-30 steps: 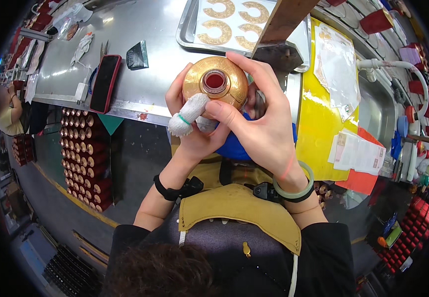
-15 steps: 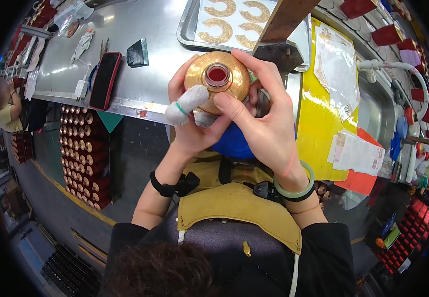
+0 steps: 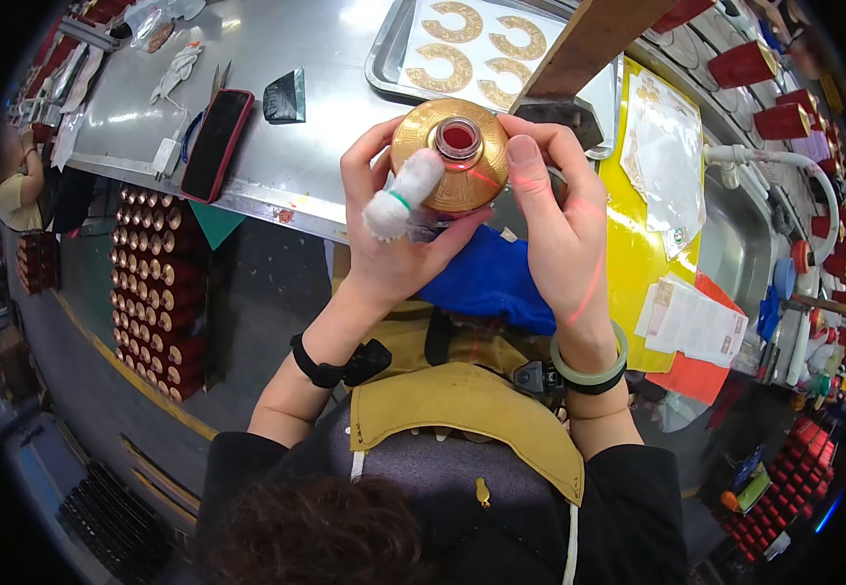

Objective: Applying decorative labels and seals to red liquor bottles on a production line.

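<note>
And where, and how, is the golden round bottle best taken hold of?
The golden bottle is probably best cupped around its wide, rounded body, from left and right: its open mouth is much narrower, faces the camera and offers less to grip.

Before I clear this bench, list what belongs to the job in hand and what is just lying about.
With the job:
- gold jar, held in the left hand
- white finger cover, in front of the jar
- likely the gold C-shaped pieces in the tray, similar in colour

Probably just lying about:
- phone
- white charger
- white glove
</note>
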Demonstrator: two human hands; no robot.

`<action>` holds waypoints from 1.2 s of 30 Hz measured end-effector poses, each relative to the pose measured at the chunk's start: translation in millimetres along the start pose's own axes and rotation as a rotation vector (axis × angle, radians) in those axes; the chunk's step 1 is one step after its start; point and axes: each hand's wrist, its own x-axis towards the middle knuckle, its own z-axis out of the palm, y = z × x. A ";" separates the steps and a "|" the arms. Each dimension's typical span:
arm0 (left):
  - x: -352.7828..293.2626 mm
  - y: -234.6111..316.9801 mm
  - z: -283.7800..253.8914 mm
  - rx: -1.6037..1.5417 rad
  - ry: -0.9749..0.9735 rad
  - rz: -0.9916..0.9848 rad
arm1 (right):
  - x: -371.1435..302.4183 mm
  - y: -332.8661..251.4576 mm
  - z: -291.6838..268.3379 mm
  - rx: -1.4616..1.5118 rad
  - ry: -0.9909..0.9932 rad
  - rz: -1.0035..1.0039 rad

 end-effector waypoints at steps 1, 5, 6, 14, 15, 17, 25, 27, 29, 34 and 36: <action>0.4 2.0 0.5 -0.026 0.022 0.007 | 0.8 0.7 -2.0 -0.002 -0.006 -0.013; -0.1 16.1 1.9 0.256 -0.110 -0.018 | 0.5 4.2 -10.1 0.016 -0.056 0.005; -0.7 19.0 3.1 0.322 -0.144 -0.033 | 0.6 4.2 -12.0 0.032 -0.067 -0.002; 3.6 -4.7 0.8 0.098 -0.087 0.116 | 15.6 -27.8 -39.1 0.000 -0.153 0.142; 4.2 -9.3 -2.3 0.002 -0.126 0.067 | 15.0 -32.1 -43.1 -0.201 -0.124 0.032; 2.3 -12.0 -3.7 -0.179 -0.093 -0.029 | 14.0 -38.2 -47.1 -0.440 -0.115 -0.183; -3.6 -10.1 11.5 -0.229 0.084 -0.114 | -5.2 -37.4 -24.6 -0.784 -0.311 -1.081; -5.4 -9.8 10.7 -0.224 0.097 -0.124 | -6.0 -40.9 -21.3 -0.775 -0.407 -1.141; -6.7 -10.0 9.1 -0.227 0.069 -0.133 | -5.0 -46.0 -21.2 -0.772 -0.388 -1.091; -6.9 -11.9 13.8 -0.520 0.098 -0.137 | -4.1 -53.5 -25.1 -0.831 -0.500 -1.073; -7.3 -11.7 14.4 -0.453 0.074 -0.115 | -4.7 -52.7 -25.6 -0.711 -0.639 -0.879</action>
